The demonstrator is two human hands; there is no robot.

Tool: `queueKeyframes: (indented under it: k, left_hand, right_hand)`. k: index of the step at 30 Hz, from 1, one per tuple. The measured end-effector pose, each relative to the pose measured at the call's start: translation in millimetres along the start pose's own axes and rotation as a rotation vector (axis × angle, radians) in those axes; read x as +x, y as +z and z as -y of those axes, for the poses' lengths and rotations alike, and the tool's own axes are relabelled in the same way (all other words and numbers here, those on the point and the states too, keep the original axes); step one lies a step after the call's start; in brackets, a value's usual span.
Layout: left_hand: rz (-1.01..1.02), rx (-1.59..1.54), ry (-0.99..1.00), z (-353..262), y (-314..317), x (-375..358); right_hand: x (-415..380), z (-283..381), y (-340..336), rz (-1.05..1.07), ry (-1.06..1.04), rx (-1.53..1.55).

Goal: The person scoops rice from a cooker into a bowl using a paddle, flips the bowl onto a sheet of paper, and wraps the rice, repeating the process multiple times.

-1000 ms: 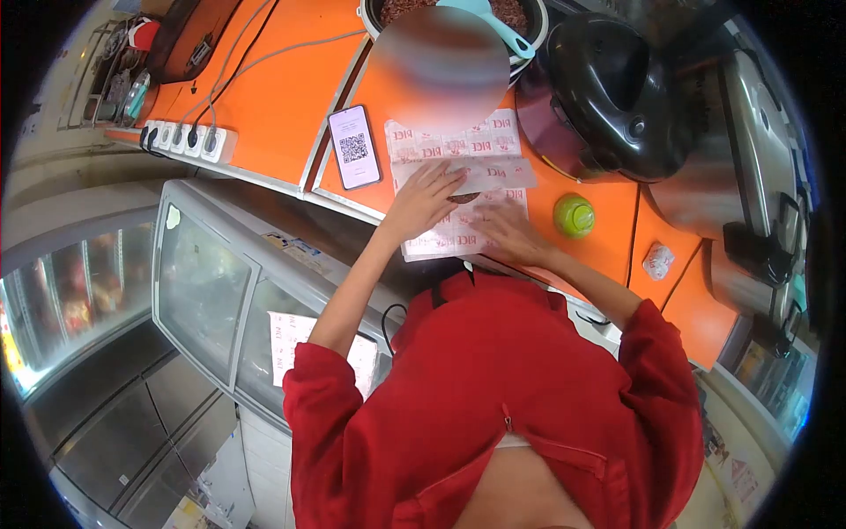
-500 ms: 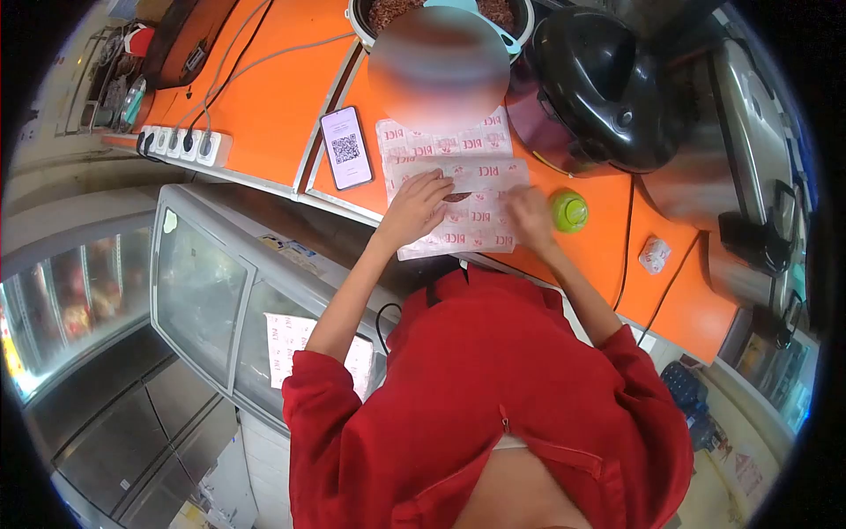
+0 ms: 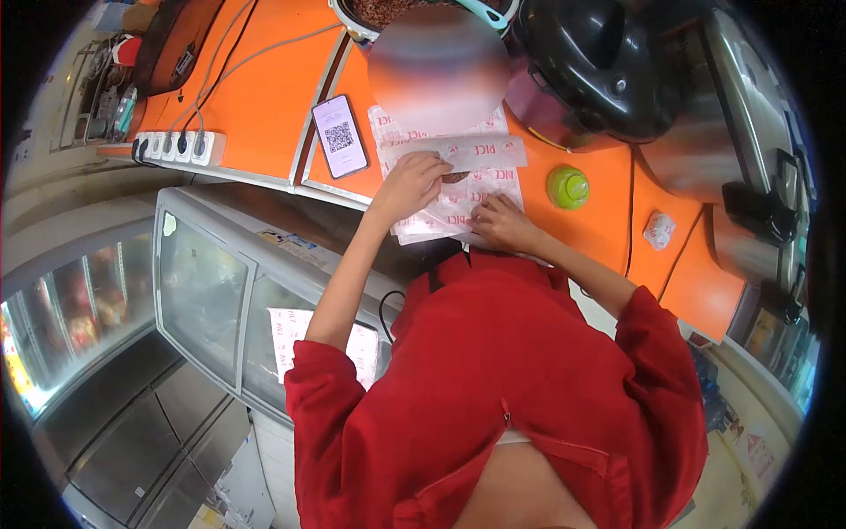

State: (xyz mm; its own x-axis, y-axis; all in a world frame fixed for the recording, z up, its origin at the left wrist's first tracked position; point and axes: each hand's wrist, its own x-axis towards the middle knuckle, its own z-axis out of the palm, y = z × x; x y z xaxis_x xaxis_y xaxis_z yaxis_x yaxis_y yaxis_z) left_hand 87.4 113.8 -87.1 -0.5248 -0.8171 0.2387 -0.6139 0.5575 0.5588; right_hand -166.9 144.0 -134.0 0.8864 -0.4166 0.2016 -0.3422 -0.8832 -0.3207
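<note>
The thin white paper sheet printed with red "RICE" lettering (image 3: 495, 182) lies on the orange worktop (image 3: 597, 242), close to its near edge, with a strip folded across its middle. A small patch of dark brown grains (image 3: 456, 178) shows just below the folded strip, between the two hands.

The left hand (image 3: 409, 189) rests on the left part of the sheet, its fingers bent over the paper with their tips at the fold, just left of the grains. The right hand (image 3: 507, 222) lies on the lower right part, its fingers curled and pointing toward the left, below and to the right of the grains. Whether either set of fingers pinches the paper or only presses on it, I cannot tell.

A lit smartphone with a QR code (image 3: 339, 137) lies to the left of the sheet. A round lime-green container (image 3: 567, 188) stands to its right, near the right hand but apart from it.
</note>
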Motion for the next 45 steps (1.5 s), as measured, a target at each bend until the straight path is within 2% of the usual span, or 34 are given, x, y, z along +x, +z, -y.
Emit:
queueKeyframes:
  k: [2,4,6,9,10,12,13,15,18,19,21,25,28,29,30,32,34,36,37,39,40,43,44,45]
  left_hand:
    - [0.017,-0.006,0.000,0.9,-1.1,-0.1]
    - [0.035,-0.003,0.011,0.1,-5.3,2.5]
    - [0.037,-0.013,0.018,-6.0,-10.9,2.7]
    - [0.034,-0.037,0.027,-10.1,-12.4,4.1]
    - [0.032,-0.051,0.028,-10.9,-12.1,3.6]
    - [0.049,-0.038,0.026,-10.9,-12.4,4.4]
    - [0.061,-0.025,0.021,-10.9,-12.8,5.0]
    - [0.045,-0.020,0.017,-11.6,-12.8,5.1]
    - [0.028,-0.012,0.026,-12.6,-11.0,4.4]
    - [0.024,-0.007,0.035,-12.8,-11.5,5.4]
    - [0.050,-0.011,0.019,-12.7,-12.9,6.3]
    - [0.029,-0.014,0.018,-13.7,-11.7,6.1]
    - [0.074,-0.034,0.013,-15.2,-14.4,5.6]
    - [0.075,-0.033,0.014,-19.1,-14.9,5.0]
    - [0.041,0.043,0.003,-24.8,-14.0,4.3]
    - [0.006,0.118,-0.002,-32.4,-11.1,2.5]
    - [0.112,0.323,-0.014,-32.9,-4.9,-1.1]
    - [0.118,0.336,0.001,-24.8,5.4,-2.7]
    - [0.127,0.346,0.012,-23.8,4.8,-0.5]
    - [0.076,0.299,0.022,-22.9,3.3,0.7]
    - [0.027,0.249,0.028,-22.8,2.5,1.2]
    - [0.067,0.078,0.004,-0.9,7.6,1.9]
    - [0.066,0.082,0.006,4.1,2.3,5.7]
    - [0.102,-0.040,-0.070,8.7,-4.8,9.9]
  right_hand:
    - [3.0,0.9,-2.9,-0.042,0.023,0.042]
    - [3.6,-3.5,-2.7,0.034,0.050,0.095]
    - [3.1,-5.1,-1.1,-0.067,0.289,0.328]
    - [13.3,3.4,-22.9,-0.049,0.333,0.313]
    - [9.2,5.0,-20.4,-0.051,0.336,0.316]
    - [-3.5,3.4,-13.1,-0.030,0.119,0.002]
    - [-8.0,1.1,-11.3,-0.031,0.119,0.003]
    - [-15.8,-4.9,-7.0,0.105,0.137,0.110]
    - [-15.6,-4.7,-13.2,0.110,0.113,0.094]
    - [-16.4,-4.8,-12.2,0.107,0.116,0.094]
    - [-19.3,-4.2,-10.1,-0.053,0.149,0.223]
    - [-21.3,-14.3,-1.5,-0.090,0.211,0.324]
    - [-13.1,-20.3,-6.1,-0.030,0.251,0.440]
    - [-6.6,-22.3,-15.8,-0.046,0.354,0.530]
    - [-0.9,-23.7,-25.8,-0.062,0.458,0.617]
    - [14.1,-21.3,-46.1,-0.120,0.495,0.618]
    - [22.3,-18.9,-57.7,-0.180,0.528,0.617]
    - [25.4,-13.4,-64.0,0.008,0.407,0.243]
    - [28.8,-11.3,-65.2,0.005,0.404,0.240]
    - [35.2,-7.3,-66.3,-0.081,0.230,-0.074]
    - [39.1,-8.7,-70.2,-0.083,0.229,-0.076]
    - [51.0,-30.6,-74.0,0.034,0.120,-0.195]
    - [51.6,-50.1,-64.1,0.130,0.292,0.249]
    - [53.6,-67.3,-58.6,0.221,0.456,0.696]
